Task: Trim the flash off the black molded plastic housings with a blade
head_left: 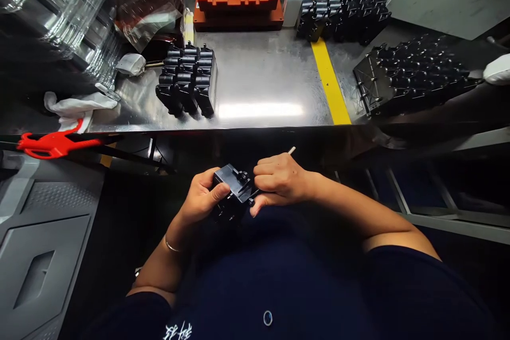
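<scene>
One black molded part [235, 183] clamped between left-hand [203, 196] thumb and fingers; right-hand [281, 178] fingers curled round thin pale-ended stick [292, 150] at its edge. Part boxy, glossy.

The long grey metal table [263, 79] has a shiny surface, and it reflects one white light. Below it, the floor area is dark.

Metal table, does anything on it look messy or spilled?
Yes, a little: the white cloth lies crumpled at the left end of the metal table, so it looks untidy. I can't see any spill.
</scene>
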`<act>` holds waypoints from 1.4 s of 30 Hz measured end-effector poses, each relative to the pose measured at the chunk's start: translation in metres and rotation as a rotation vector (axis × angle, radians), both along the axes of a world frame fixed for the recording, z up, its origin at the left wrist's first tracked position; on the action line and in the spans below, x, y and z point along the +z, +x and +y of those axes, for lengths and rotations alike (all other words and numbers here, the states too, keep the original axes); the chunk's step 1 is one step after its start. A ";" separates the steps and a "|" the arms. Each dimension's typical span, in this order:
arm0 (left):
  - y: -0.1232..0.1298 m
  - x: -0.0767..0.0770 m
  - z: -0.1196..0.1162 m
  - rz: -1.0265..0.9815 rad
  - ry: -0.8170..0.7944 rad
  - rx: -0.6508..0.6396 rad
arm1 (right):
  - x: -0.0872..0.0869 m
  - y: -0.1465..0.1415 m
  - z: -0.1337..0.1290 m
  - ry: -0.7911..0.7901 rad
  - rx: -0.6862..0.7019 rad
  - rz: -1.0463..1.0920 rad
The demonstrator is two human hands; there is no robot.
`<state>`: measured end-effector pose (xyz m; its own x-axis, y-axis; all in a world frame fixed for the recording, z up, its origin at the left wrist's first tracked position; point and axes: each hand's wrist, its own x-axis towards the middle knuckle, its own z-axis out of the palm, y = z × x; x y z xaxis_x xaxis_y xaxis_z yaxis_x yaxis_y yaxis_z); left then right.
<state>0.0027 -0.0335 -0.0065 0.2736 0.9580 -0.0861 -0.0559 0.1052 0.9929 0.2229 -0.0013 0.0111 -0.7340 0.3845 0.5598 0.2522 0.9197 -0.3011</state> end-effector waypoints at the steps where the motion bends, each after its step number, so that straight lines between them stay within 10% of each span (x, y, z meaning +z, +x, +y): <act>1: 0.002 -0.001 0.000 -0.009 0.007 0.047 | -0.001 0.000 0.001 0.005 -0.003 0.024; 9: 0.029 -0.003 0.009 -0.088 0.353 0.578 | -0.022 -0.001 0.022 -0.371 -0.401 0.502; 17: 0.040 0.015 0.016 -0.064 0.594 0.551 | -0.036 -0.010 0.029 -0.582 -0.247 0.379; 42: 0.032 0.018 0.024 -0.501 0.253 0.618 | -0.041 -0.020 0.025 -0.661 -0.164 0.296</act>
